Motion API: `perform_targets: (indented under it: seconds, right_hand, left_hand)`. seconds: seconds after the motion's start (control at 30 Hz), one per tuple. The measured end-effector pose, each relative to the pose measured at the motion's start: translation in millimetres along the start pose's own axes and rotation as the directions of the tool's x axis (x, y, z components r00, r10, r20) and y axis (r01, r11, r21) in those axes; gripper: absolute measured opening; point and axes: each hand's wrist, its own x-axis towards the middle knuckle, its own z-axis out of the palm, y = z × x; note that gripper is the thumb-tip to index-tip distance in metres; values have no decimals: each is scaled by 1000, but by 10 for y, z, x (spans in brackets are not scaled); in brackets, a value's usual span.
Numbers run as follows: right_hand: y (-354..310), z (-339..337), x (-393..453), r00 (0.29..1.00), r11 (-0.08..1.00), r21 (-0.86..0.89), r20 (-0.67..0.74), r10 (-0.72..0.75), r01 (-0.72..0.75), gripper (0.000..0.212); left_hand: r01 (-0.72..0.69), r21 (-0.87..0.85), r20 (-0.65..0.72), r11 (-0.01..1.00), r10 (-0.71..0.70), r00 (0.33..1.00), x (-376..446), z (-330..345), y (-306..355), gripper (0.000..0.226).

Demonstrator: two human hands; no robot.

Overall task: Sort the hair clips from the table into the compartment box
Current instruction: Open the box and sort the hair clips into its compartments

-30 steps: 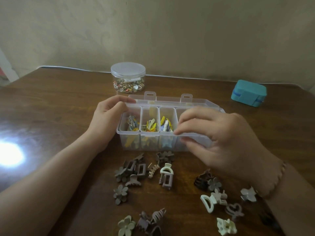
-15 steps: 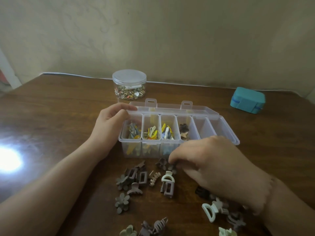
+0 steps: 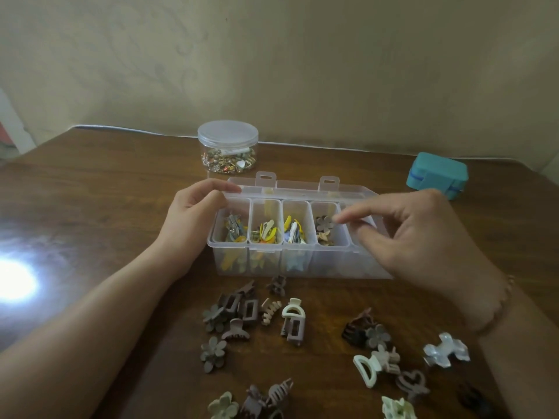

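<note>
Loose clips (image 3: pixel 290 322): scattered on the table (image 3: pixel 90 207) nearest the person, in front of the box; brown, grey and cream claw and flower shapes, none touching either hand.
Nearest clip to the right hand: the dark brown cluster with a grey flower (image 3: pixel 367 332), just below the right wrist, towards the person.
Compartment box (image 3: pixel 302 264): clear, lid folded back, long axis running left to right, beyond the loose clips.
Flower clip (image 3: pixel 324 224): brown, lying in the fourth compartment from the left, on top of other clips, just left of the right fingertips.
Right hand (image 3: pixel 417 237): over the right part of the box, fingers loosely spread, thumb and forefinger apart; it seems to hold nothing, the flower clip apparently just let go.
Left hand (image 3: pixel 193 225): fingers curled round the box's left end, thumb on the rim, steadying it.
Coming move, as a judgement: the right hand is the free one and nearer the loose clips; they lie towards the person, below it.
Far side: a lidded jar (image 3: pixel 228 149) of small trinkets and a teal case (image 3: pixel 435 173).
</note>
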Motion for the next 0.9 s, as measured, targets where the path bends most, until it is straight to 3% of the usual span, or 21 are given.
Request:
perform_targets:
  seconds: [0.17,0.33,0.43,0.5,0.57,0.7,0.8,0.9]
  right_hand:
    - [-26,19,23,982,996,-70,185,-35,49,21]
    - [-53,-43,-10,982,973,-204,175,-74,110,18]
    - [-103,-166,-62,969,980,-83,182,-165,182,11]
    - [-137,-226,-111,928,982,-70,343,-142,177,14]
    - [-176,-216,-158,861,968,-204,507,-24,147,28]
    - [-173,-109,-187,772,947,-274,634,47,167,25]
    - [-144,-138,-160,804,956,-258,593,43,140,17]
    - [-113,-222,-101,918,976,-208,396,29,58,19]
  left_hand:
    - [4,-21,-16,1000,-5,1000,9,5,-6,30]
    - [4,-12,-23,1000,-5,1000,8,8,-13,30]
    - [17,-22,-28,1000,-17,999,19,2,-15,29]
    - [16,-20,-27,1000,-16,1000,18,7,-13,30]
    - [13,-13,-25,1000,-13,1000,20,11,-16,30]
    - [10,-8,-21,1000,-10,1000,21,3,-16,30]
    - [10,-20,-15,1000,-10,1000,19,1,-16,29]
    - [13,-23,-5,1000,-13,1000,22,-4,-21,29]
